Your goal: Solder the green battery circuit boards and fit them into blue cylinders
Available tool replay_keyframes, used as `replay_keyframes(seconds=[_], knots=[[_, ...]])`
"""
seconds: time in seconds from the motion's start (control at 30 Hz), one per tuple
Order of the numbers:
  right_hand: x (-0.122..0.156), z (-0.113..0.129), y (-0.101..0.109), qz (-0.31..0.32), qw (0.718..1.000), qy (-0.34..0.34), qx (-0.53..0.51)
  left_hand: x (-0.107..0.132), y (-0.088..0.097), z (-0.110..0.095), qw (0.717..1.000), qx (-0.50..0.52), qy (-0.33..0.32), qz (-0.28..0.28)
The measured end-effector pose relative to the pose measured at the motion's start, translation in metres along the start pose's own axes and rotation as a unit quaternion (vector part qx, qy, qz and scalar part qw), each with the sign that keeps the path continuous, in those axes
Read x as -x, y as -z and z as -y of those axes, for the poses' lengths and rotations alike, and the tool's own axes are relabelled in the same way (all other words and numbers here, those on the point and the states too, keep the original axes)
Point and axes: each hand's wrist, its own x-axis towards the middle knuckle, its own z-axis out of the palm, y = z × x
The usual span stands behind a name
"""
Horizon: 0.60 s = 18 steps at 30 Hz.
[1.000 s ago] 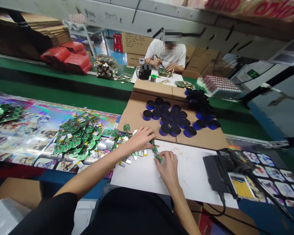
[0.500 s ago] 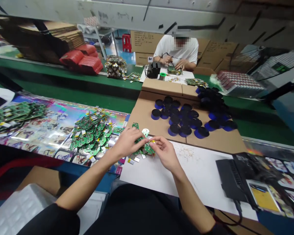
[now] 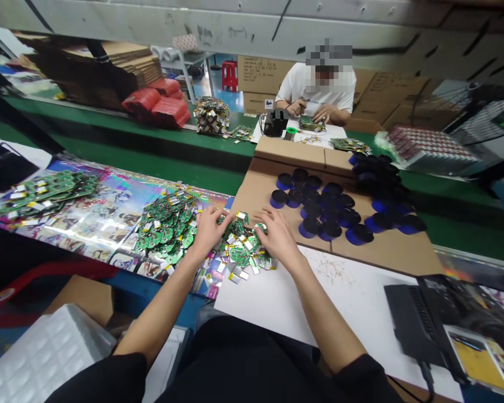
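**Hands.** Left hand (image 3: 209,228) and right hand (image 3: 278,238) both lie palm down w/ fingers spread, one on each side of a small heap of PCBs (image 3: 241,250). Neither hand is closed round a single part. Left fingertips rest on the heap's left edge, right fingertips on its top right edge.

**Small heap.** Round green boards mixed w/ small silver cells on yellow leads. It lies at the front of the desk (image 3: 147,282), across the join between the holographic sheet (image 3: 105,204) and the white sheet (image 3: 353,296), just in front of the cardboard panel (image 3: 256,193).

**Adjacent items.**
- Large heap of PCBs (image 3: 164,226): same type, on the holographic sheet, immed. left of the left hand.
- Flat PCB stack (image 3: 46,190): far left on the same sheet, well apart from both hands.
- Blue-black caps (image 3: 319,207): grouped on the cardboard panel, behind and to the right of the right hand.
- Black unit (image 3: 415,324): on the white sheet, far right, w/ a cable running off the front edge.
- White foam tray (image 3: 46,352): below desk level, bottom left.

**Background.** A co-worker (image 3: 319,89) sits at the opp. desk w/ both hands on boards. Red packs (image 3: 159,103) and flat cartons are stacked to that person's side, at upper left in the view.
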Motion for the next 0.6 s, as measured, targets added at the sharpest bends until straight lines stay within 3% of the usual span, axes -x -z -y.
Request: replay_keyframes(seconds=[0.13,0.27,0.37,0.5,0.6], knots=[[0.009,-0.018,0.001,0.062,0.994,-0.003,0.091,-0.001,-0.012,0.007,0.999,-0.033,-0.039,0.003],[0.012,-0.024,0.008,0.051,0.998,0.012,0.027,-0.002,-0.013,0.008,0.998,-0.021,-0.054,0.010],[0.016,-0.016,0.031,0.084,0.994,-0.028,-0.068,0.000,-0.009,0.003,0.997,-0.033,-0.061,-0.024],[0.030,0.007,0.068,0.088,0.984,-0.036,-0.150,0.010,0.002,-0.023,0.992,0.065,-0.094,-0.062],[0.035,0.020,0.078,0.016,0.980,-0.049,-0.190,0.022,0.006,-0.056,0.977,0.176,-0.123,-0.019]])
